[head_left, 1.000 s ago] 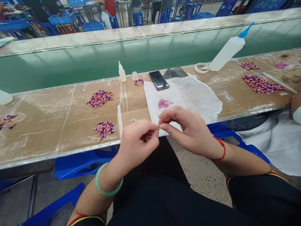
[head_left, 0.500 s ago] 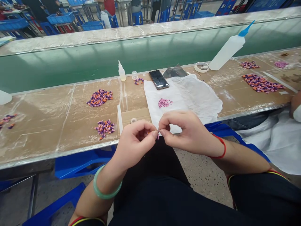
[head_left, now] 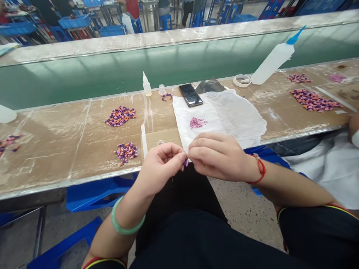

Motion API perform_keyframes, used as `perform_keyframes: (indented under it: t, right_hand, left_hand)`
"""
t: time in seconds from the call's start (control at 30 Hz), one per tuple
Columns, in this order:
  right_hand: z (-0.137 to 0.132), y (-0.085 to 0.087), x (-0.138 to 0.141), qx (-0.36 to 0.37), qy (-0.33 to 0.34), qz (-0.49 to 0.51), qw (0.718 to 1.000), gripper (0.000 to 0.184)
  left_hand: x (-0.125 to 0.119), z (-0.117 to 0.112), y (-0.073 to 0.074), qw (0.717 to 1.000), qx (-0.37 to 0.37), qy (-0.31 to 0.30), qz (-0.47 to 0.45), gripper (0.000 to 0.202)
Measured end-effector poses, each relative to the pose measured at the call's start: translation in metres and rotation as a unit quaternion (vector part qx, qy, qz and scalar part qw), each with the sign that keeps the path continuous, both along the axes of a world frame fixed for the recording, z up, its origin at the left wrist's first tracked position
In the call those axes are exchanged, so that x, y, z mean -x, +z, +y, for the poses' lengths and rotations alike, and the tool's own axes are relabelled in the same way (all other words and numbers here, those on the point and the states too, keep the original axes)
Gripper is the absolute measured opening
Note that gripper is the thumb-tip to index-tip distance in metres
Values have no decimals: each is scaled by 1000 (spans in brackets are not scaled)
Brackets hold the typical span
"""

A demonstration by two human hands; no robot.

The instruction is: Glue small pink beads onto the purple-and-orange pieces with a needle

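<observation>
In front of my lap, over the table's front edge, my two hands meet at the fingertips. My left hand (head_left: 159,168), with a green bangle on its wrist, is closed in a pinch on a small purple-and-pink piece (head_left: 186,163), mostly hidden by the fingers. My right hand (head_left: 220,157) is closed too, its fingertips pressed together against the same spot; what they hold is hidden. Beyond the hands, tiny pink bits (head_left: 198,123) lie on a white cloth (head_left: 241,112). To the left are two piles of purple, orange and pink pieces (head_left: 120,116).
A phone (head_left: 190,95) lies on the cloth's far edge. Behind stand a small dropper bottle (head_left: 146,86), a tape roll (head_left: 242,80) and a large leaning bottle (head_left: 272,63) with a blue nozzle. More coloured pieces (head_left: 315,100) lie at right, near another person's arm (head_left: 355,123).
My right hand has turned so its back faces up and its fingers have closed together. The left hand keeps its pinch, and more of the purple piece shows.
</observation>
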State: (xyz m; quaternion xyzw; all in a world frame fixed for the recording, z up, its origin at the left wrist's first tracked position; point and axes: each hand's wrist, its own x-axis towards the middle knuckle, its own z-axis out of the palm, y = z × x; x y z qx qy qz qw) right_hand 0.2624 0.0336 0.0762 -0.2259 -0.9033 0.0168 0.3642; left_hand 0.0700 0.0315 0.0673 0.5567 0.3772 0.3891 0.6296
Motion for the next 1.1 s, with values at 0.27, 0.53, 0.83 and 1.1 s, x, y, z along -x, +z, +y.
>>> perform_keyframes:
  t: [0.27,0.53,0.83,1.1]
  right_hand:
    - [-8,9,9,441,1,177,880,8]
    - [-8,10,16,453,-4,192,871,8]
    - [-5,9,22,360,6,154,920,13]
    - [46,-1,26,295,18,-84,952,14]
  left_hand:
    - [4,-9,4,829,-495,165,199,17]
    - [5,-9,-2,817,-511,162,214,18]
    - [16,-9,-7,891,-384,171,172,15]
    - [52,-9,-50,971,-150,167,84,7]
